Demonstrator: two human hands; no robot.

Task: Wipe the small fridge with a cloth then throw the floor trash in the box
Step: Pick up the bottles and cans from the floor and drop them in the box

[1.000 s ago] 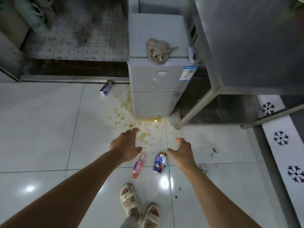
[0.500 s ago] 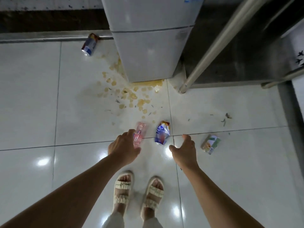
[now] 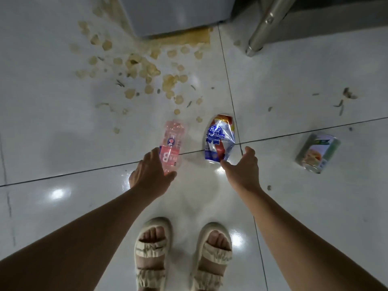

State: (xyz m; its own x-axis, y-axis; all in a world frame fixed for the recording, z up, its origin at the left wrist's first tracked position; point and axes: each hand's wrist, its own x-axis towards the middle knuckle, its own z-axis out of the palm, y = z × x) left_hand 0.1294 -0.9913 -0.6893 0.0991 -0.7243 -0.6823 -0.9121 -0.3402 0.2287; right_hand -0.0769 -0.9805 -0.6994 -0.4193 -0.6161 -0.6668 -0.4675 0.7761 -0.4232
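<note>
A pink plastic bottle [image 3: 172, 143] lies on the white tiled floor, and my left hand [image 3: 149, 172] hovers over its near end, fingers spread, covering part of it. A crushed blue, white and red can [image 3: 219, 139] lies to the right of the bottle. My right hand [image 3: 241, 169] is open just below that can, thumb tip at its lower edge. A green tin can [image 3: 318, 152] lies on its side farther right. Only the bottom of the small grey fridge [image 3: 176, 15] shows at the top. The cloth and the box are out of view.
Yellowish crumbs and a stain [image 3: 147, 68] spread over the floor in front of the fridge. A metal table leg [image 3: 264, 28] stands at the upper right. Small dark scraps [image 3: 344, 99] lie at the right. My two sandalled feet [image 3: 182, 253] stand below the hands.
The view has tilted down and closer to the floor. Both hands have dropped towards the bottle and the crushed can. The fridge top with the cloth has left the view.
</note>
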